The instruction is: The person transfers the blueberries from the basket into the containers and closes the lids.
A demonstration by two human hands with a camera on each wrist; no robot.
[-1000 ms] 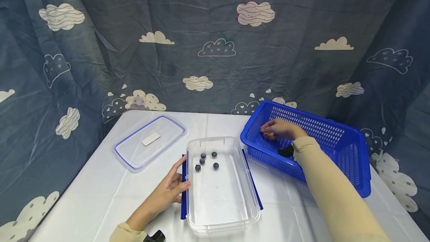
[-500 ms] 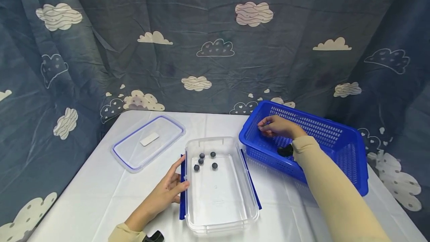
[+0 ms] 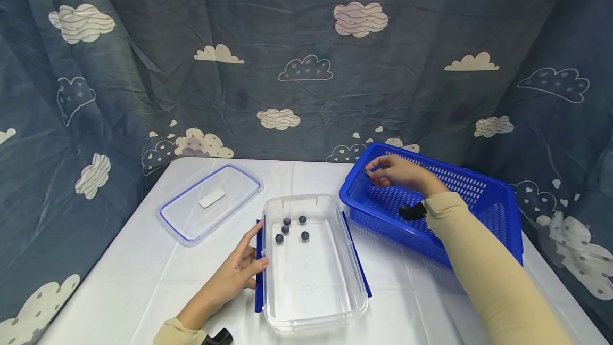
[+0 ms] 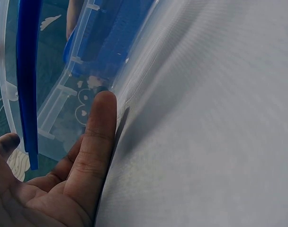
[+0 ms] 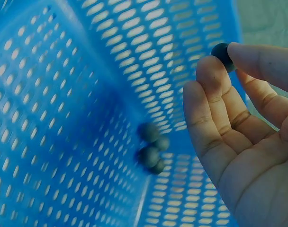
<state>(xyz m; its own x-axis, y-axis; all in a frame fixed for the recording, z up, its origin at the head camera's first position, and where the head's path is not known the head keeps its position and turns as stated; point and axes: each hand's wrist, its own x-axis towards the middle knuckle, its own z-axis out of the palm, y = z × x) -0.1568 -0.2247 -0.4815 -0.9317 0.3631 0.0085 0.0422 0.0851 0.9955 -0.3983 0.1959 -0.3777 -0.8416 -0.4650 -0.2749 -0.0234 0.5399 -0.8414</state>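
Observation:
In the head view, my right hand (image 3: 397, 171) is above the left end of the blue basket (image 3: 392, 228). Thumb and fingertips pinch a small dark round berry (image 5: 222, 57), which looks like a blueberry. Several more berries (image 5: 151, 146) lie clustered in a basket corner, blurred in the right wrist view. My left hand (image 3: 233, 272) rests against the left side of the clear plastic box (image 3: 313, 292), its fingers spread around the lowered blue latch flap (image 4: 28, 80). Inside the box, several dark berries (image 3: 305, 236) sit toward the far end.
A clear lid (image 3: 210, 204) with a blue seal and a white label lies behind the box, to its left. White cloth covers the table (image 3: 129, 281). A dark curtain (image 3: 249, 89) printed with clouds hangs along the back and sides.
My right hand has risen from the basket floor with the pinched berry. The left hand and the box hold their places; the whole view has shifted slightly.

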